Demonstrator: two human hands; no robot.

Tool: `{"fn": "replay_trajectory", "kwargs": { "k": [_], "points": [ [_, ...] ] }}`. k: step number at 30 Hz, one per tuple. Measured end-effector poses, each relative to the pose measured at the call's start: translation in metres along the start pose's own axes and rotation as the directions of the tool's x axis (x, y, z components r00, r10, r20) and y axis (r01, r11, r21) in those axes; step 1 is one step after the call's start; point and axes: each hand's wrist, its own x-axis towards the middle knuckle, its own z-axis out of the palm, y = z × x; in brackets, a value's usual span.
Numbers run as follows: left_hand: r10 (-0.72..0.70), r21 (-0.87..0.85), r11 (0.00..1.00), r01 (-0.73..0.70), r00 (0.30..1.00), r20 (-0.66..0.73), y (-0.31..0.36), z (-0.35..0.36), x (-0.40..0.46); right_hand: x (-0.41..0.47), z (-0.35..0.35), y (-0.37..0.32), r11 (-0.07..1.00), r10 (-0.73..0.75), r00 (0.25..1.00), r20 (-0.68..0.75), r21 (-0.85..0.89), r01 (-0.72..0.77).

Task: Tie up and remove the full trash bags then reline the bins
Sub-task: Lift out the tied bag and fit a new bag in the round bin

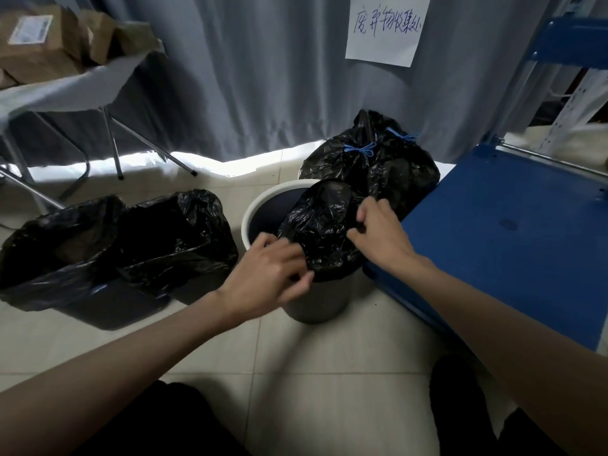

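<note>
I am observing a white bin (316, 301) on the floor, a black liner (324, 225) draped over its near and right rim, the far-left rim bare. My left hand (269, 268) is pinching the liner's near edge; my right hand (378, 228) is gripping its right side with curled fingers. Two tied bags (371, 162) are sitting behind it. Two lined dark bins (115, 248) are standing left.

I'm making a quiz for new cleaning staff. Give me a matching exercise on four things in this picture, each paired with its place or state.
Things:
1. tied bags
2. white bin
3. paper sign
4. cardboard boxes

Places or states:
A. on the curtain
B. being lined with a black bag
C. on the folding table
D. on the floor behind the white bin

Pairs: 1-D, 2-B, 3-A, 4-C
</note>
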Motion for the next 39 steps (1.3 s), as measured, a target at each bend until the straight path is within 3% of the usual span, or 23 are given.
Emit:
{"fn": "replay_trajectory", "kwargs": {
  "k": [2,5,8,13,18,21,23,26,31,35,39],
  "points": [
    [-0.238,0.001,0.971,0.238,0.971,0.025,-0.012,-0.003,0.013,-0.001,0.005,-0.004,0.994,-0.095,0.992,0.086,-0.041,0.098],
    [-0.527,0.081,0.848,0.523,0.821,0.219,-0.038,0.0,0.033,-0.003,0.01,-0.012,0.984,-0.139,0.971,0.196,-0.085,0.158],
    [-0.628,0.261,0.778,0.572,0.687,0.365,-0.057,0.009,0.05,-0.002,0.012,-0.016,0.979,-0.129,0.958,0.257,-0.118,0.164],
    [-0.656,0.432,0.754,0.494,0.545,0.522,-0.061,0.032,0.067,0.004,0.01,-0.018,0.986,-0.066,0.943,0.326,-0.124,0.112],
    [-0.671,0.341,0.739,0.581,0.595,0.442,-0.061,0.037,0.067,0.014,0.012,-0.018,0.973,-0.051,0.948,0.314,-0.199,0.118],
    [-0.683,0.201,0.729,0.654,0.675,0.278,-0.066,0.026,0.057,0.023,0.014,-0.025,0.984,-0.08,0.967,0.243,-0.137,0.116],
    [-0.699,0.08,0.71,0.7,0.685,0.206,-0.07,0.015,0.045,0.031,0.018,-0.035,0.99,-0.122,0.975,0.185,-0.053,0.134],
    [-0.737,-0.084,0.653,0.753,0.657,0.16,-0.071,0.0,0.026,0.046,0.033,-0.057,0.983,-0.178,0.975,0.136,0.059,0.171],
    [-0.812,-0.28,0.533,0.798,0.576,0.095,-0.075,-0.001,-0.007,0.064,0.064,-0.096,0.968,-0.246,0.956,0.161,0.097,0.233],
    [-0.855,-0.317,0.452,0.834,0.507,0.113,-0.079,0.011,-0.025,0.073,0.083,-0.109,0.965,-0.252,0.94,0.23,-0.01,0.261],
    [-0.888,-0.324,0.377,0.868,0.438,0.14,-0.085,0.023,-0.027,0.079,0.093,-0.113,0.975,-0.219,0.97,0.104,0.003,0.22]
  ]
}}
